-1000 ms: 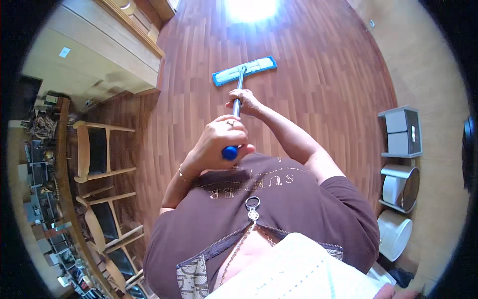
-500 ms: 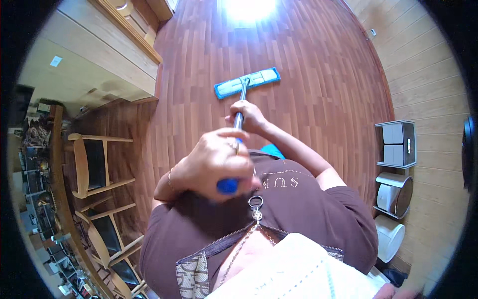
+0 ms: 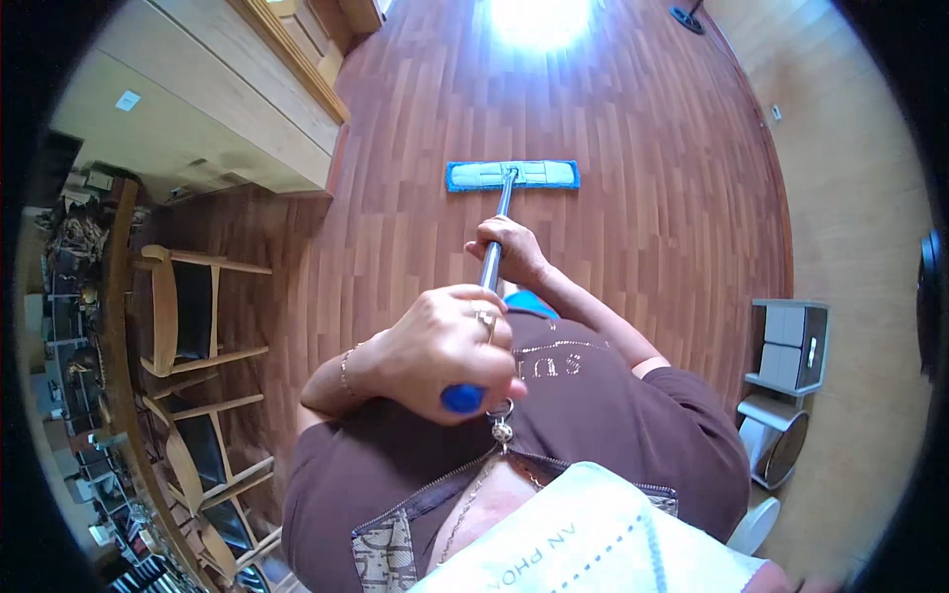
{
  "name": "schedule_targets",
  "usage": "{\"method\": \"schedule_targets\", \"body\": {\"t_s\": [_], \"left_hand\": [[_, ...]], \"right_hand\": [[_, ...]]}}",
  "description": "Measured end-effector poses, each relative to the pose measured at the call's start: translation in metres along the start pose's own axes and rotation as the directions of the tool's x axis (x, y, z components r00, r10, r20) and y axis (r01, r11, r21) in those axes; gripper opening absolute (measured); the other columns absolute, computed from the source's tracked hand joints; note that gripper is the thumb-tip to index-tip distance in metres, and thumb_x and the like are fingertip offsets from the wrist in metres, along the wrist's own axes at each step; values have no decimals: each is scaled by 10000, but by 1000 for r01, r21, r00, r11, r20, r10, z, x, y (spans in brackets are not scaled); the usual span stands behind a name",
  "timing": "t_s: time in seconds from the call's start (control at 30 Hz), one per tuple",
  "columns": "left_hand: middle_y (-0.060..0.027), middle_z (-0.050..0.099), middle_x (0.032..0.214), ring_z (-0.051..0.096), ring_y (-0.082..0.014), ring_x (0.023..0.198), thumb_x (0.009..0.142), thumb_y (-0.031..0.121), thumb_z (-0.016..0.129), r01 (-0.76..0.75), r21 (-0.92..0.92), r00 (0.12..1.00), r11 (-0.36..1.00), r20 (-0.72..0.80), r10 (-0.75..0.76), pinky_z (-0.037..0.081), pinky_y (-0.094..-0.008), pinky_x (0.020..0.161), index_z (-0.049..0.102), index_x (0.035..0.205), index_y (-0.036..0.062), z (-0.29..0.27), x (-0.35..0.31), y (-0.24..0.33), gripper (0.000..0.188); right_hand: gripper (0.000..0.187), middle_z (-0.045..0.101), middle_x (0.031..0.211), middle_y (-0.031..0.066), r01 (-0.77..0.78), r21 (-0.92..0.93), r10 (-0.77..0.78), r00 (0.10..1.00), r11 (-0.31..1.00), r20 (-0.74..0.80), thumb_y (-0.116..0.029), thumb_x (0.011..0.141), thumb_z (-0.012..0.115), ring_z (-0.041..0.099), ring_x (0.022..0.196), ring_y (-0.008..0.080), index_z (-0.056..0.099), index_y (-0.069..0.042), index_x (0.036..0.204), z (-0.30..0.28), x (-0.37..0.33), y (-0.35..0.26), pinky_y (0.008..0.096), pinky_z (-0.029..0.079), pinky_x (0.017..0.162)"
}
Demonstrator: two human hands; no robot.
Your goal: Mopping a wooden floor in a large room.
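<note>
A flat mop [image 3: 550, 175] with a blue-edged pad rests on the wood floor ahead of me, its pad nearly crosswise. From its middle a metal pole [image 3: 492, 259] runs back toward my chest and ends in a blue cap. My left hand [image 3: 450, 346] is closed around the top of the pole, just above that blue end. Farther down, my right hand [image 3: 514, 247] wraps the pole at about its middle, fingers curled over it. Ring and bracelet show on my left hand and wrist.
Wooden chairs [image 3: 158, 311] with black seats stand at the left beside a cluttered long counter [image 3: 121, 326]. On the right, a small grey-and-white cabinet [image 3: 788, 341] and a rounded white stand [image 3: 766, 435] line the wall. A dark round base [image 3: 686, 20] sits at the far right.
The mop pad has swung from a slant to nearly level and sits slightly farther right in view. Both hands keep their hold on the pole. The surroundings have shifted a little with my head.
</note>
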State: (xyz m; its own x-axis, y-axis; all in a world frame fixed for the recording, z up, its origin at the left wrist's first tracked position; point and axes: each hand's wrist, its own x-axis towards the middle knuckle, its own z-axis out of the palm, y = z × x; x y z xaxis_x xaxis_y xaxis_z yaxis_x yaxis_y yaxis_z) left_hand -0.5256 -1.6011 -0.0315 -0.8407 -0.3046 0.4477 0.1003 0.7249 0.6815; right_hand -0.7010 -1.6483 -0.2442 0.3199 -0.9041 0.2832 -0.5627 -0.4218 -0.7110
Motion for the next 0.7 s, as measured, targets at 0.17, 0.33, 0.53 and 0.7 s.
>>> {"method": "schedule_targets", "body": {"t_s": [0.17,0.33,0.53,0.7], "left_hand": [[-81,547,660,592,-306,680,764,170,731,133,48,983,990,-135,-126,488,-423,732,534,662,87,-4,36,-101,237],[-101,567,682,585,-313,689,749,145,720,118,113,980,987,-174,-97,484,-420,713,548,675,74,-2,76,-195,199],[-63,552,659,595,-289,671,751,172,740,77,118,996,990,-62,-70,498,-407,732,541,672,107,-50,138,-202,224],[-26,586,639,619,-222,607,714,186,772,5,15,1000,1000,-3,-5,542,-383,760,630,734,113,-93,161,-146,161]], "right_hand": [[258,566,671,139,81,119,-68,991,990,-115,-114,723,765,584,692,338,524,-52,654,-2,81,111,410,469,613],[260,546,649,129,95,111,-78,986,989,-145,-31,644,776,559,651,320,518,-59,631,-17,143,196,384,464,597],[189,584,670,132,46,272,19,973,961,-231,-49,649,772,605,690,325,584,-71,646,-40,178,223,389,487,614],[214,629,723,103,3,113,14,989,994,-146,-227,746,736,616,767,321,590,-91,672,-83,161,127,427,518,682]]}}
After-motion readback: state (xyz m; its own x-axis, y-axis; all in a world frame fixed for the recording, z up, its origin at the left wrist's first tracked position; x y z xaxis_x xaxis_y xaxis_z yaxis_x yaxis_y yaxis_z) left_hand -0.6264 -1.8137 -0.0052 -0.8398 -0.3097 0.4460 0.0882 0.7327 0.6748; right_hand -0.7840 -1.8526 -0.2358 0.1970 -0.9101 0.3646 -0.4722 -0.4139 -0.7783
